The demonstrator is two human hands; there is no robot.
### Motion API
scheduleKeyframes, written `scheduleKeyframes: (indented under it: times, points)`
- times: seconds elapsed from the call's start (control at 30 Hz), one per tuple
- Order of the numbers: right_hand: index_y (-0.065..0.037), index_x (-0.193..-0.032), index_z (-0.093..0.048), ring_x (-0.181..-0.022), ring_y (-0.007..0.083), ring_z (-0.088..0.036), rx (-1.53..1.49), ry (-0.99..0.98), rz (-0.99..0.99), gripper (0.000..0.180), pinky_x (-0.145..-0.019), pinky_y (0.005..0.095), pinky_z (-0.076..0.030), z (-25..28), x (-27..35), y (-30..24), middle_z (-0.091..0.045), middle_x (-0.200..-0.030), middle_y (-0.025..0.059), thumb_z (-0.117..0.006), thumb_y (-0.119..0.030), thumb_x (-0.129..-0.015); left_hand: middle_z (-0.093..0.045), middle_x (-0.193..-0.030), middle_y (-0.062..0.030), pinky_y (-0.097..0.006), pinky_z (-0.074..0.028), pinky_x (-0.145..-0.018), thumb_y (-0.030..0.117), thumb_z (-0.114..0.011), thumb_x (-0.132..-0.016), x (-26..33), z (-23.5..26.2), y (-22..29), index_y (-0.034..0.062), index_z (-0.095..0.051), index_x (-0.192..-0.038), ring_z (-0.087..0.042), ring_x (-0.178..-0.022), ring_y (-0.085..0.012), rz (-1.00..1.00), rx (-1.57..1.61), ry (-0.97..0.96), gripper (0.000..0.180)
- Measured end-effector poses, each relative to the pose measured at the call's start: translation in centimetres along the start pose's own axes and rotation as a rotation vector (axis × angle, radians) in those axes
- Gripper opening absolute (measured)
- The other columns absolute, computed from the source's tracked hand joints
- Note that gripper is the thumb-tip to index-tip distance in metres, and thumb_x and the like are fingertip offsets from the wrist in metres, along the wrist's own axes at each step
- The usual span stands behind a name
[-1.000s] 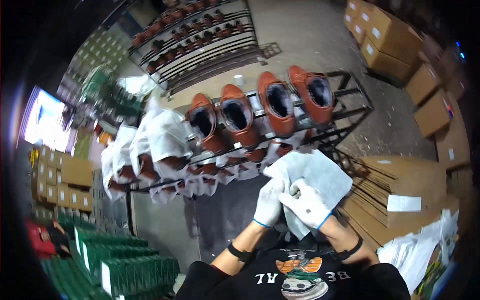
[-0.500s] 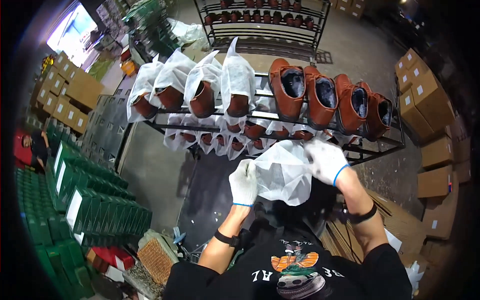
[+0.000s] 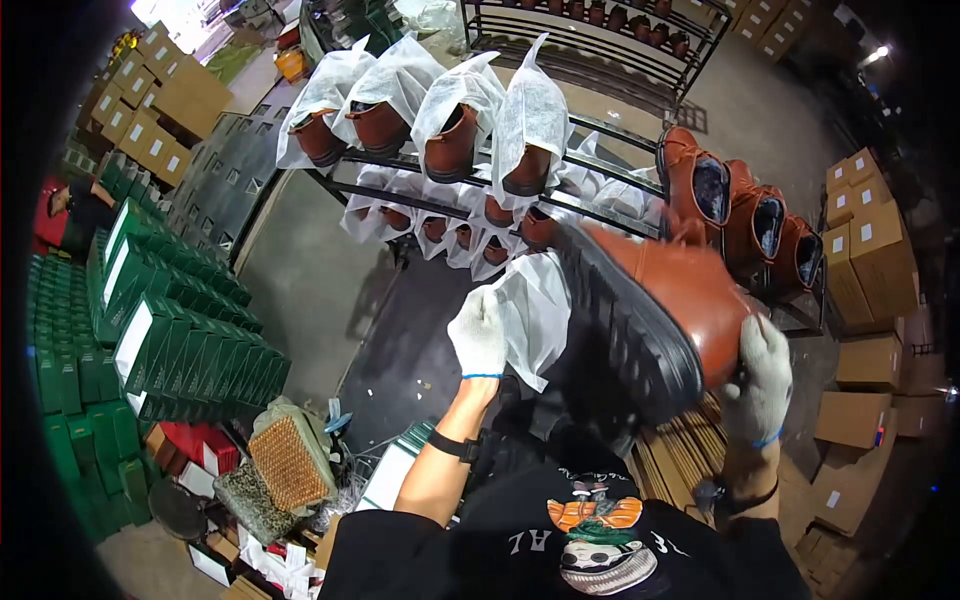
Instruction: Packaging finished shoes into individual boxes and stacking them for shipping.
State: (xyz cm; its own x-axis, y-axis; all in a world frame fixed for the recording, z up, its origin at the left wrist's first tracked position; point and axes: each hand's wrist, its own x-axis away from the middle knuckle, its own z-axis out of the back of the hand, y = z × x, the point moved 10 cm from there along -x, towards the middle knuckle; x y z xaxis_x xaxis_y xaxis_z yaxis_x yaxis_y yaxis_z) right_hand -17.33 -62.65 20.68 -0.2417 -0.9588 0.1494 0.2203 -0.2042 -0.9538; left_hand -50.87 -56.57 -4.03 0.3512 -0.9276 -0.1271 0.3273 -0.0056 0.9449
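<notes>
My left hand (image 3: 480,335), in a white knit glove, is closed on a thin white shoe bag (image 3: 535,315) that hangs limp beside it. A brown leather shoe (image 3: 690,290) with a thick black sole is tilted in the air, blurred by motion, its sole turned toward the lower left. Gloved too, my right hand (image 3: 760,380) grips that shoe at its near, rounded end. The far end of the shoe comes close to the bag; whether they touch I cannot tell. Behind, a black rack (image 3: 640,150) bears several bare brown shoes (image 3: 755,222) on the right and bagged shoes (image 3: 452,138) on the left.
Stacked green shoe boxes (image 3: 200,345) stand at the left, near a beaded seat cushion (image 3: 290,460). A person (image 3: 85,212) is at the far left. Cardboard cartons (image 3: 870,240) line the right side, flat cardboard (image 3: 680,455) lies below my right arm, and another shoe rack (image 3: 600,45) stands behind.
My right hand has let go of the bag and taken a brown shoe off the rack. The bag now hangs from my left hand alone. The view has shifted, with the rack turned.
</notes>
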Motion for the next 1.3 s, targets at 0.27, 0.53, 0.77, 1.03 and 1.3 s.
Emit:
scheduleKeyframes:
  times: [0.27, 0.53, 0.77, 1.03, 1.3]
  points:
    - [-0.007, -0.085, -0.066, -0.053, 0.0192, -0.055, 0.190, -0.434, 0.146, 0.030, -0.049, 0.0338, -0.041, -10.2, -0.5, 8.9, -0.060, -0.072, 0.0039, -0.074, -0.031, -0.103, -0.081, -0.096, -0.0155, -0.031, -0.057, -0.080, 0.012, -0.068, -0.106, -0.3, -2.3, 7.4, -0.0037, -0.077, -0.118, -0.073, -0.087, -0.0108, -0.053, 0.134, -0.313, 0.022]
    - [-0.013, -0.079, -0.065, -0.061, 0.0329, -0.063, 0.691, -0.555, 0.815, 0.025, -0.055, 0.0416, -0.050, -10.9, 2.9, 0.3, -0.057, -0.073, 0.0098, -0.075, -0.027, -0.097, -0.077, -0.092, -0.0212, -0.038, -0.059, -0.073, 0.015, -0.072, -0.101, -2.3, -5.0, 14.3, 0.0006, -0.080, -0.112, -0.077, -0.083, -0.0311, -0.243, -0.087, -0.397, 0.020]
    - [-0.015, -0.082, -0.066, -0.065, 0.0303, -0.065, 0.544, -0.603, 0.893, 0.013, -0.059, 0.0418, -0.054, -11.7, 4.3, -1.2, -0.060, -0.074, 0.0061, -0.070, -0.020, -0.093, -0.077, -0.090, -0.0189, -0.044, -0.060, -0.068, 0.027, -0.073, -0.103, -0.8, -5.8, 18.5, 0.0173, -0.084, -0.112, -0.077, -0.079, -0.0387, -0.567, -0.230, -0.459, 0.017]
    - [-0.011, -0.087, -0.074, -0.070, 0.0310, -0.070, 0.728, -0.230, 0.844, 0.016, -0.062, 0.0423, -0.055, -10.4, 1.7, 1.9, -0.067, -0.080, 0.0126, -0.067, -0.022, -0.095, -0.078, -0.097, -0.0158, -0.040, -0.060, -0.065, 0.015, -0.074, -0.098, 1.0, -5.1, 19.6, 0.0151, -0.081, -0.116, -0.076, -0.078, -0.0369, -0.646, -0.188, -0.479, 0.019]
    - [-0.007, -0.099, -0.079, -0.075, 0.0316, -0.071, 0.696, 0.036, 0.845, 0.016, -0.064, 0.0445, -0.057, -10.3, 3.3, 2.2, -0.070, -0.083, 0.0133, -0.076, -0.021, -0.093, -0.081, -0.101, -0.0165, -0.036, -0.063, -0.070, 0.010, -0.076, -0.099, 2.9, -2.4, 21.7, 0.0089, -0.083, -0.117, -0.080, -0.082, -0.0336, -0.533, 0.006, -0.495, 0.019]
